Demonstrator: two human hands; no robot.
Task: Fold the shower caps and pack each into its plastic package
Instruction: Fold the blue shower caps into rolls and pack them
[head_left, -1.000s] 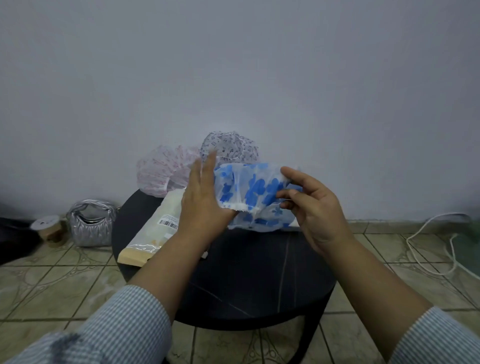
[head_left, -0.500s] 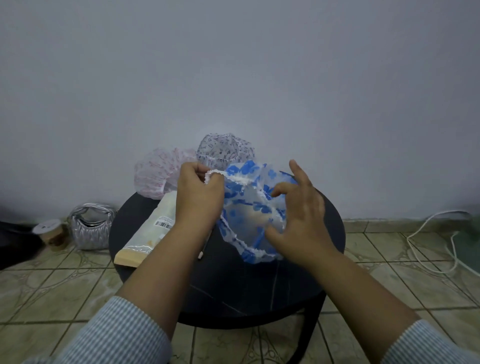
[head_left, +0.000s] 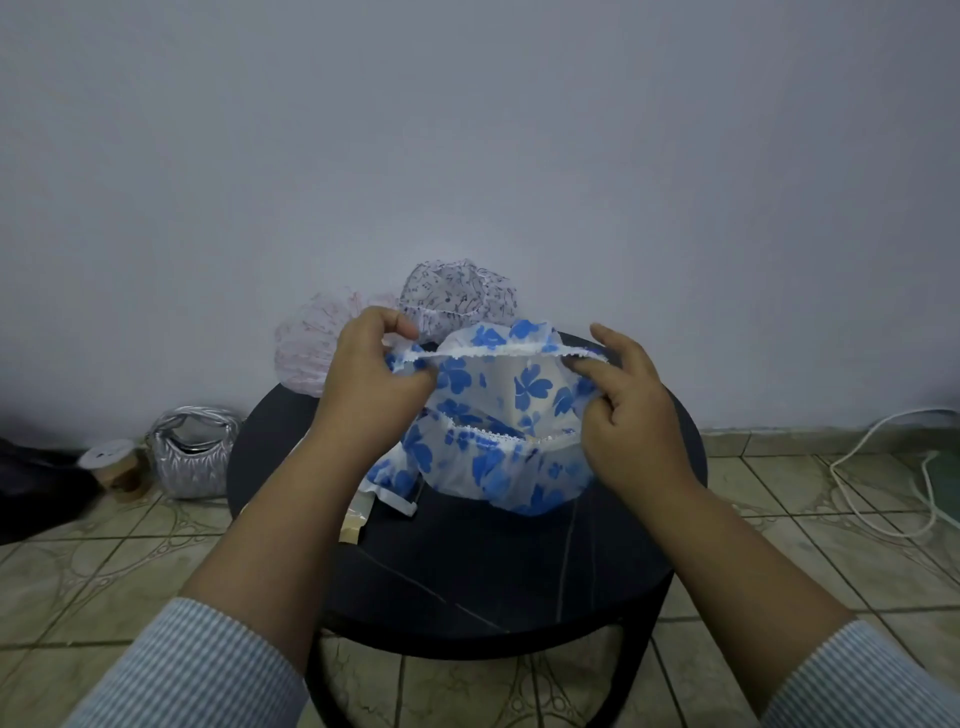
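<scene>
1. Two hands stretch a blue-flowered shower cap (head_left: 498, 415) open at mid-frame, above a round black counter (head_left: 519, 571).
2. The left hand (head_left: 371, 387) pinches the cap's white elastic rim at its left end; the right hand (head_left: 631, 410) pinches the rim at its right end.
3. A pink-patterned cap (head_left: 306, 348) and a music-note cap (head_left: 460, 299) sit behind, at the counter's far edge.
4. A silver handbag (head_left: 192, 452) and a paper cup (head_left: 117, 467) stand on the tiled floor (head_left: 78, 561), lower left.
5. A white cable (head_left: 883, 467) trails at right.
</scene>
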